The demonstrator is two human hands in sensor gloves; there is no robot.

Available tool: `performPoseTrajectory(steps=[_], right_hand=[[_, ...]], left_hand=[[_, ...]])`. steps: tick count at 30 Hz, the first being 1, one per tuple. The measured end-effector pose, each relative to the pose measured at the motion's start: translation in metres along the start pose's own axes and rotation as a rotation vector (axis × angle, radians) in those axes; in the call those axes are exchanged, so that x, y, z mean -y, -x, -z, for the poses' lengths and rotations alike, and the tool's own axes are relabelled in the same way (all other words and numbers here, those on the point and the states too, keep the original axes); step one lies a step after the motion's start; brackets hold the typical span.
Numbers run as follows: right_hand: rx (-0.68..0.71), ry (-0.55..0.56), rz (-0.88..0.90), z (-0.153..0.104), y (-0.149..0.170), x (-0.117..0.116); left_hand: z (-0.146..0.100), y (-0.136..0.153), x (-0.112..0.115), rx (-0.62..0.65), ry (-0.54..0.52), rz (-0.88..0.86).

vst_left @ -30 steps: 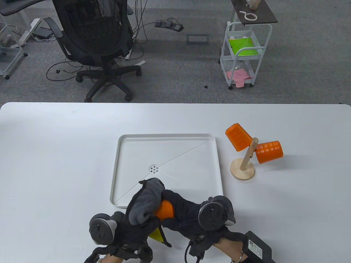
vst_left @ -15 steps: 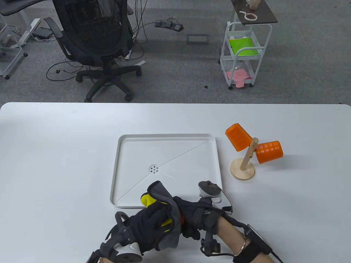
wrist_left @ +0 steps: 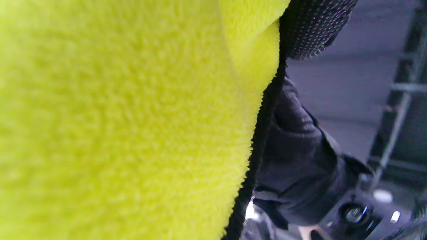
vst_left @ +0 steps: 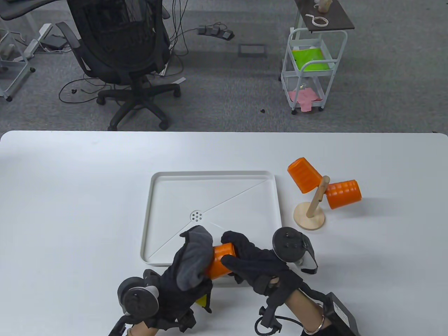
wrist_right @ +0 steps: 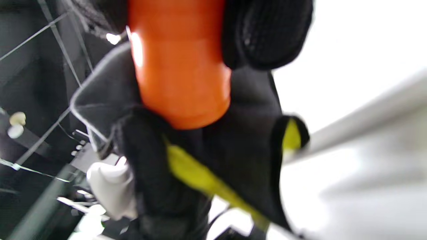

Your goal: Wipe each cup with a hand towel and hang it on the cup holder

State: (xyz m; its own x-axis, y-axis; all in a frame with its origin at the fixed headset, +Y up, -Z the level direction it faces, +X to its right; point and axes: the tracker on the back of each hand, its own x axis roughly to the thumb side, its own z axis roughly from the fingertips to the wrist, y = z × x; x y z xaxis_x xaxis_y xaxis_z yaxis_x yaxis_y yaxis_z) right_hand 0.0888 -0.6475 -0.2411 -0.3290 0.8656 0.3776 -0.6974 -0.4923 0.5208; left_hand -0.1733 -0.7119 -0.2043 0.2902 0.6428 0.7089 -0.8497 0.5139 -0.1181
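Note:
My right hand [vst_left: 241, 253] grips an orange cup [vst_left: 218, 260] above the tray's near edge; the cup [wrist_right: 178, 66] fills the top of the right wrist view. My left hand [vst_left: 185, 280] holds a grey and yellow hand towel [vst_left: 194, 255] wrapped over the cup's left end. The towel's yellow side [wrist_left: 126, 120] fills the left wrist view. Two more orange cups [vst_left: 303, 174] [vst_left: 343, 194] hang on the wooden cup holder [vst_left: 309, 217] to the right of the tray.
A white square tray [vst_left: 211, 196] with a drain lies in the middle of the white table [vst_left: 70, 210]. Beyond the far edge stand an office chair [vst_left: 122, 52] and a small white cart [vst_left: 309, 70].
Both hands have twisted against each other: the cup was hidden under the towel half a second ago and now shows its orange side, with the right hand turned palm down over it.

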Motion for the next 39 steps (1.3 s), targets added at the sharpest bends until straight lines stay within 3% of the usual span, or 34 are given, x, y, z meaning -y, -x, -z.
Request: performPoseTrajectory(steps=[3,8,13,18,22,30,39], right_hand=[[0.047,0.171,-0.197,-0.018,-0.023,0.018],[0.047,0.456,-0.462,-0.049,-0.046,0.051],[-0.063,0.778,-0.665,-0.082,-0.054,0.086],[-0.225,0.949,-0.831,-0.099,-0.052,0.105],[-0.330,0.922,-0.868,-0.095,-0.041,0.114],[-0.486,0.744,-0.865,-0.066,0.002,0.122],[-0.590,0.680,-0.931,-0.050,0.026,0.118]], left_hand=[[0.000,0.007,0.001,-0.060,0.002,-0.157],[-0.001,0.015,0.003,-0.120,0.019,-0.267],[-0.001,0.017,0.004,-0.128,0.042,-0.268],[-0.001,0.019,0.006,-0.143,0.056,-0.276],[-0.001,0.020,0.006,-0.155,0.057,-0.290],[0.000,0.019,0.006,-0.152,0.065,-0.299],[-0.001,0.019,0.007,-0.152,0.078,-0.305]])
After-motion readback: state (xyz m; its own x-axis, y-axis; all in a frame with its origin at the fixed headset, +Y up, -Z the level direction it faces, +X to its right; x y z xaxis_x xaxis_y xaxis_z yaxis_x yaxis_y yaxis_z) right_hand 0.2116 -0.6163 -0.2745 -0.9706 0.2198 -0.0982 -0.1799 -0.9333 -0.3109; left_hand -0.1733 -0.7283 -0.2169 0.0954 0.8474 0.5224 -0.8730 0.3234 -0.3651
